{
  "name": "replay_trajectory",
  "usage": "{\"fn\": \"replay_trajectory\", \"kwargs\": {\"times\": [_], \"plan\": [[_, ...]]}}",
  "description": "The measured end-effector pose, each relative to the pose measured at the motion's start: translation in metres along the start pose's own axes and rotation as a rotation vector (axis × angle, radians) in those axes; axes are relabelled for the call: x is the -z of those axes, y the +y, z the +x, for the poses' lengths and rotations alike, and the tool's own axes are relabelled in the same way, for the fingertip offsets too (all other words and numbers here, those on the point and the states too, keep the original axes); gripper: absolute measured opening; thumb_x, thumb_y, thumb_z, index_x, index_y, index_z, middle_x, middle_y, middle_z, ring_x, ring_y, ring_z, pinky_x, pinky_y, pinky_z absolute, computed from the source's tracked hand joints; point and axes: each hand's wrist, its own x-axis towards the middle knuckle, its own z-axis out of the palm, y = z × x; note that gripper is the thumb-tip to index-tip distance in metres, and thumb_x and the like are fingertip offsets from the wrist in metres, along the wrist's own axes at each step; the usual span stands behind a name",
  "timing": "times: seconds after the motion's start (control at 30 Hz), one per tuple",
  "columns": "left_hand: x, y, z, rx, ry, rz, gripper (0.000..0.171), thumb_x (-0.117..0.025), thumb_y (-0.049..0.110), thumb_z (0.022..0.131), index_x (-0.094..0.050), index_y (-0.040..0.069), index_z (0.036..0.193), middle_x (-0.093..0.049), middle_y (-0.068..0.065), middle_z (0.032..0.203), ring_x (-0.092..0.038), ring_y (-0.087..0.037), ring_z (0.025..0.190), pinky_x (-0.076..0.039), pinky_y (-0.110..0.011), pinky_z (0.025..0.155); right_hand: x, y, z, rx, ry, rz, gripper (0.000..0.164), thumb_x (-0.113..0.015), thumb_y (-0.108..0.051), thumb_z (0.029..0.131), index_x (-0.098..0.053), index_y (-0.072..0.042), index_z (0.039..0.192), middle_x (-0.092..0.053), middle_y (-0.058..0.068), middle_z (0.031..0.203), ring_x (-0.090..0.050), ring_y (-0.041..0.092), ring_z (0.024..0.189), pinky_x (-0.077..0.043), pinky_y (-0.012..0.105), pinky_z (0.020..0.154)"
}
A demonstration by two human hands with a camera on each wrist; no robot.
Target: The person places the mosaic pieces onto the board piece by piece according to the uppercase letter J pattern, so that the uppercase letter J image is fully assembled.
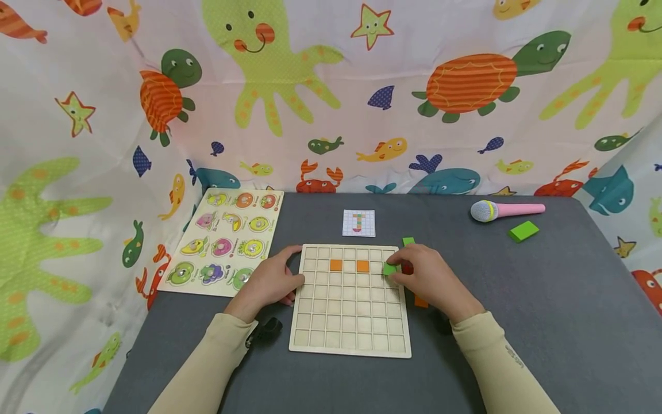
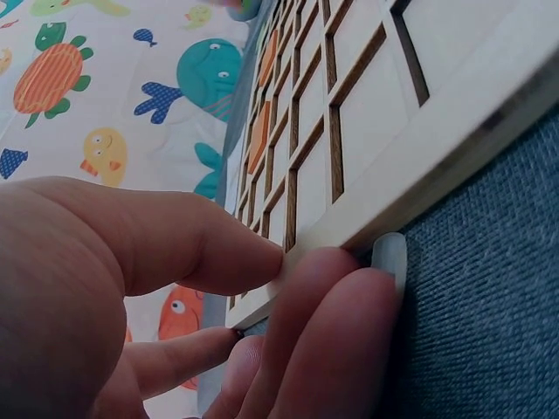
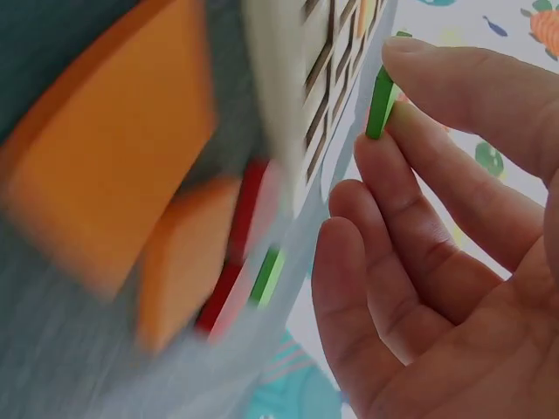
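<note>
A pale wooden grid board (image 1: 349, 323) lies in the middle of the table. Two orange tiles (image 1: 336, 265) sit in cells of its upper rows, with one bare cell between them. My left hand (image 1: 270, 280) holds the board's left edge, thumb and fingertips against its rim in the left wrist view. Over the board's upper right edge, my right hand (image 1: 433, 278) pinches a small green tile (image 3: 381, 105) between thumb and fingers. Beneath and beside that hand lie loose orange tiles (image 3: 185, 262), red tiles (image 3: 249, 209) and another green tile (image 1: 408, 241), partly covered in the head view.
A small card (image 1: 358, 223) with a coloured J-shaped pattern lies behind the board. To the left is a fruit puzzle board (image 1: 235, 234). A pink toy microphone (image 1: 519, 210) and a green block (image 1: 524, 231) lie at the back right. A sea-animal curtain (image 1: 351, 144) hangs behind the table.
</note>
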Motion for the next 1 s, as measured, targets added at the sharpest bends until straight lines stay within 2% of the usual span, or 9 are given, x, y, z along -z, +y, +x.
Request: {"fn": "replay_trajectory", "kwargs": {"times": [0.1,0.27,0.4,0.6,0.8,1.0], "plan": [[0.0,-0.001,0.001,-0.007,0.0,-0.005,0.076,-0.073,0.021,0.095,-0.043,0.027,0.165,-0.069,-0.01,0.075,-0.071,-0.023,0.054,-0.061,-0.034,0.054,-0.008,-0.011,0.012,0.015,-0.012,0.028,0.024,-0.083,-0.022,0.094,-0.083,-0.016,0.117,-0.075,0.0,0.108,-0.065,0.021,0.098,-0.06,0.043,0.088],[-0.001,-0.001,0.001,-0.009,0.009,-0.007,0.076,-0.073,0.021,0.095,-0.044,0.029,0.164,-0.069,-0.01,0.075,-0.071,-0.023,0.054,-0.061,-0.035,0.053,-0.018,-0.027,0.029,0.049,-0.021,0.065,0.022,-0.083,-0.021,0.094,-0.083,-0.014,0.116,-0.075,0.002,0.111,-0.069,0.024,0.107,-0.061,0.047,0.097],[-0.001,0.001,0.001,-0.01,0.008,-0.003,0.077,-0.073,0.022,0.094,-0.043,0.029,0.165,-0.07,-0.009,0.075,-0.071,-0.023,0.054,-0.061,-0.035,0.053,-0.024,-0.037,0.039,0.064,-0.031,0.062,0.021,-0.084,-0.019,0.093,-0.084,-0.014,0.114,-0.076,0.003,0.112,-0.068,0.024,0.107,-0.06,0.047,0.098],[-0.002,0.001,0.001,-0.02,0.012,-0.002,0.076,-0.073,0.022,0.095,-0.043,0.029,0.165,-0.069,-0.009,0.074,-0.071,-0.023,0.054,-0.061,-0.035,0.053,-0.03,-0.045,0.046,0.097,-0.017,0.038,0.019,-0.086,-0.019,0.091,-0.084,-0.014,0.11,-0.078,0.002,0.108,-0.067,0.022,0.102,-0.059,0.045,0.095],[-0.003,0.002,0.002,-0.027,0.005,0.012,0.077,-0.072,0.023,0.094,-0.042,0.028,0.165,-0.069,-0.008,0.072,-0.071,-0.022,0.053,-0.06,-0.035,0.053,-0.037,-0.047,0.049,0.073,-0.026,0.051,0.02,-0.085,-0.019,0.092,-0.084,-0.014,0.111,-0.078,0.001,0.111,-0.066,0.021,0.103,-0.059,0.044,0.096],[-0.001,0.0,0.0,-0.012,0.014,0.018,0.077,-0.071,0.022,0.094,-0.042,0.028,0.165,-0.069,-0.009,0.072,-0.071,-0.023,0.053,-0.06,-0.035,0.053,-0.038,-0.053,0.053,0.097,-0.032,0.046,0.021,-0.085,-0.017,0.092,-0.084,-0.013,0.112,-0.079,0.003,0.111,-0.067,0.022,0.104,-0.059,0.045,0.097]]}}
